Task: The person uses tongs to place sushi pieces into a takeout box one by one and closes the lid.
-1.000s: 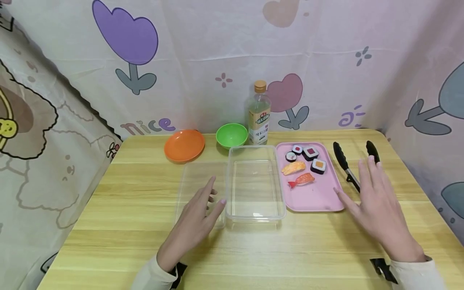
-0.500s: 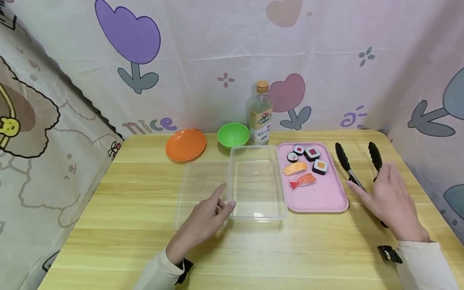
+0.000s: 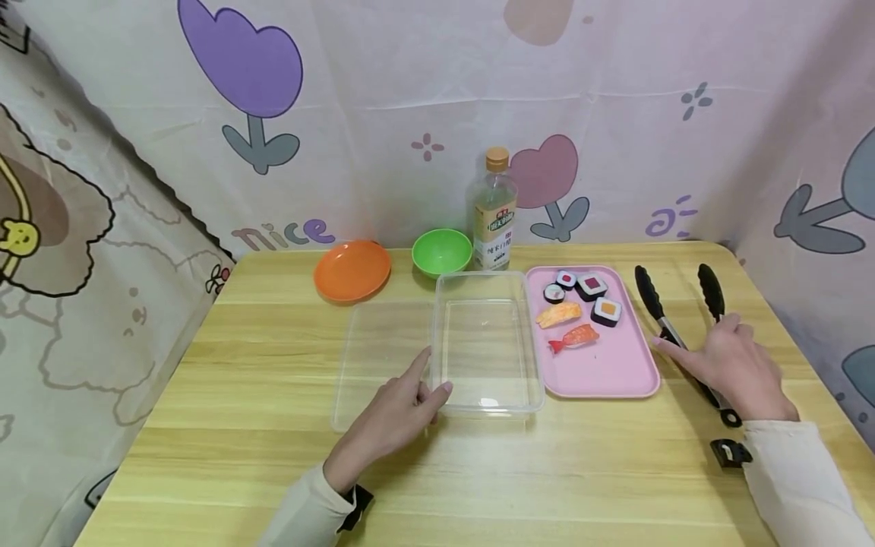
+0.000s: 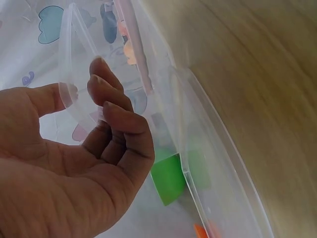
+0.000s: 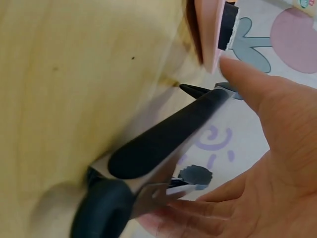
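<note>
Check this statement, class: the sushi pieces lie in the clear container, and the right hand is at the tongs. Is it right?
Not quite. The head view shows the sushi pieces lying on the pink tray, not in the clear container. The right hand is indeed at the tongs.

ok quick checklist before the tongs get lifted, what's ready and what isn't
1. Tongs spread: ok, their black tips stand apart.
2. Right hand closed round the tongs: not ok, it spreads across them without closing.
3. Six sushi pieces on the pink tray: ok, all lie there.
4. Clear plastic container uncovered: ok, the clear lid lies beside it.
5. Left hand steadying the container: cannot tell, it is at the rim but contact is unclear.
</note>
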{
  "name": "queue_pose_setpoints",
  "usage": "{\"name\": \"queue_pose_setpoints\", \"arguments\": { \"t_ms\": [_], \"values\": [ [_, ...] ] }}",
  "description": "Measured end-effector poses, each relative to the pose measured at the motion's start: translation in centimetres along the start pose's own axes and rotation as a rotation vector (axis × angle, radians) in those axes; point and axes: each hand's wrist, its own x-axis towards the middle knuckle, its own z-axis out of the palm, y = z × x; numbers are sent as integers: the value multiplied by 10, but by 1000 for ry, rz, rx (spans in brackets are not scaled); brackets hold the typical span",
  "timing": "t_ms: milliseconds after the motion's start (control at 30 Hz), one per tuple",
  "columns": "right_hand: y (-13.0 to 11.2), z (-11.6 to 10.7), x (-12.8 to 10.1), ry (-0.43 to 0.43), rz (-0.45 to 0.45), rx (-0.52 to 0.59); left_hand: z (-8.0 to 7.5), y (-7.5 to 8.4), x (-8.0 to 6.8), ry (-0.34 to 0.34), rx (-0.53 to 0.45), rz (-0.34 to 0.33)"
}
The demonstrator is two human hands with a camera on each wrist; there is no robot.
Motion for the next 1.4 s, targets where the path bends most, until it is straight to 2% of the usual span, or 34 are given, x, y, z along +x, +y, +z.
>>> {"name": "queue_pose_setpoints", "arguments": {
  "t_ms": [233, 433, 700, 833, 1000, 1233, 1400],
  "values": [
    [7, 6, 4, 40, -79, -14, 1, -1, -1, -2, 7, 4],
    [10, 8, 2, 82, -41, 89, 1, -2, -1, -3, 11, 3],
    [13, 8, -6, 94, -7, 229, 1, -2, -1, -2, 3, 3],
    [14, 10, -11, 143, -17, 254, 2, -3, -1, -3, 0, 9],
    [12, 10, -17, 159, -16, 290, 2, -4, -1, -6, -5, 11],
    [6, 9, -26, 229, -84, 269, 3, -4, -1, -6, -1, 16],
    [2, 4, -37, 239, -129, 236, 3, -4, -2, -6, -1, 23]
  ]
}}
